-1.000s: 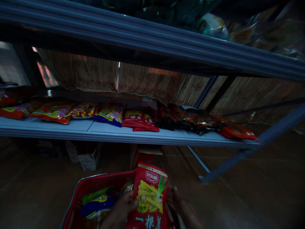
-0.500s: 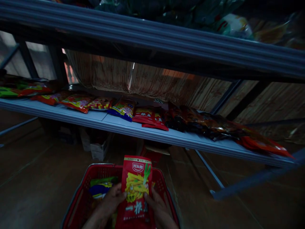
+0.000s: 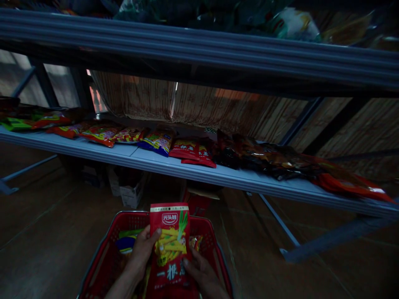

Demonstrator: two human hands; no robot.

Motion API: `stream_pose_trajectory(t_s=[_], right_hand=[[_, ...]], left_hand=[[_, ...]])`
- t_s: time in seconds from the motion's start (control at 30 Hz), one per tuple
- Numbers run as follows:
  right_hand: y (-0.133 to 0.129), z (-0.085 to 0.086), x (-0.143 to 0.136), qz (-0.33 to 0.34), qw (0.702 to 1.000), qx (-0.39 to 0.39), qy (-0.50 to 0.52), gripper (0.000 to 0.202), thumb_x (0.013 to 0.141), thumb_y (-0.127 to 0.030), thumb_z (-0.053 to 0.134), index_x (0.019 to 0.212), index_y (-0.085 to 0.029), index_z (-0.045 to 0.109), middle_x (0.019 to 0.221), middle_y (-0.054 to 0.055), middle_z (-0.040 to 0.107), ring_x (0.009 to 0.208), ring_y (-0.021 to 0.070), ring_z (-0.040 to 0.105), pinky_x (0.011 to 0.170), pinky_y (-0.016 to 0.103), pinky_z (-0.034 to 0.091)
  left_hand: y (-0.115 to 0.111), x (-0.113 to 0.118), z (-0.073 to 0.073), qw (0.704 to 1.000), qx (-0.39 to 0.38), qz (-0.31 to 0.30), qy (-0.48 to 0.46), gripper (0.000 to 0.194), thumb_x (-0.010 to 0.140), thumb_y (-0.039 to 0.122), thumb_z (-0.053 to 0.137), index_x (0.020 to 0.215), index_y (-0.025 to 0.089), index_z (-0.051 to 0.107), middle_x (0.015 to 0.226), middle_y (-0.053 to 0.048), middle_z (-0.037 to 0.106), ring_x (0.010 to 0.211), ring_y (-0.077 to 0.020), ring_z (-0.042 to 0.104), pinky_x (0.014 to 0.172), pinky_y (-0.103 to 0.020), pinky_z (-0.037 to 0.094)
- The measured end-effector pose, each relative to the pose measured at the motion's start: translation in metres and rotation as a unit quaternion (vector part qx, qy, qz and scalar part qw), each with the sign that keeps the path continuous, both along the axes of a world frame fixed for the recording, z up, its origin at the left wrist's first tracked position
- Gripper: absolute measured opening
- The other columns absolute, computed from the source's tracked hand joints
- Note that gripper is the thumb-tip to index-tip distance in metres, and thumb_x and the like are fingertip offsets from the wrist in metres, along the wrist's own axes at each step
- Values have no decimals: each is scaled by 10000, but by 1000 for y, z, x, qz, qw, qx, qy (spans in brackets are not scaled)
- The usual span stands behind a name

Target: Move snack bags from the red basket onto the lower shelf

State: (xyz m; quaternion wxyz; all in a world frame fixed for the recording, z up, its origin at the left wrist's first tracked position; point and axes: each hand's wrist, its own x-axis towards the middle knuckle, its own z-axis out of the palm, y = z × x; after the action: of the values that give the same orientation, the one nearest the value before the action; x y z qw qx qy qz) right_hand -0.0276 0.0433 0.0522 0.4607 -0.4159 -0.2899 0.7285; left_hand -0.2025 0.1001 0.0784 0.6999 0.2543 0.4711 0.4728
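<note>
A red snack bag (image 3: 170, 249) with yellow sticks and a green onion printed on it stands nearly upright between my hands, front towards me. My left hand (image 3: 141, 251) pinches its left edge, thumb on the front. On the lower right edge, my right hand (image 3: 202, 268) grips it, thumb also on the front. Beneath the bag is a red shopping basket (image 3: 107, 245), which holds several colourful snack packs, among them a blue and green pack (image 3: 126, 243). The bag and my hands hide much of the basket's inside.
A shelf (image 3: 149, 154) runs across ahead, with a row of snack bags on it, including red bags (image 3: 190, 150) like the held one. Another shelf edge (image 3: 187, 47) crosses above. Cartons (image 3: 131, 193) stand on the floor below. A slanting metal leg (image 3: 336, 241) is at right.
The bag has shifted slightly left in view. My left hand has moved up along its edge. The shelf view has shifted a little with my head.
</note>
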Motion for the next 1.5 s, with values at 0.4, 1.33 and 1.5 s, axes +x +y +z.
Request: stream_pose_trajectory(t_s=[0.4,1.33,1.5], right_hand=[[-3,-6,6,-35,999,-19,-10,502,579,-502,712,947,-163,676,880,79,725,926,277,630,885,419,429],[-3,41,9,-133,974,-31,-182,519,567,-604,652,860,-182,719,733,36,725,871,257,627,733,300,489],[-2,40,9,-141,974,-5,-180,502,585,-608,630,811,-166,712,683,25,706,706,230,633,587,264,486]], left_hand=[[0,18,18,997,-47,60,9,420,616,405,709,940,158,608,714,-62,730,698,-241,684,567,-308,529],[-14,17,20,999,11,30,33,367,594,421,706,837,173,588,747,-32,717,736,-235,669,637,-306,515],[-13,14,19,991,37,66,113,366,615,470,654,815,180,551,809,-61,694,787,-256,651,668,-332,505]])
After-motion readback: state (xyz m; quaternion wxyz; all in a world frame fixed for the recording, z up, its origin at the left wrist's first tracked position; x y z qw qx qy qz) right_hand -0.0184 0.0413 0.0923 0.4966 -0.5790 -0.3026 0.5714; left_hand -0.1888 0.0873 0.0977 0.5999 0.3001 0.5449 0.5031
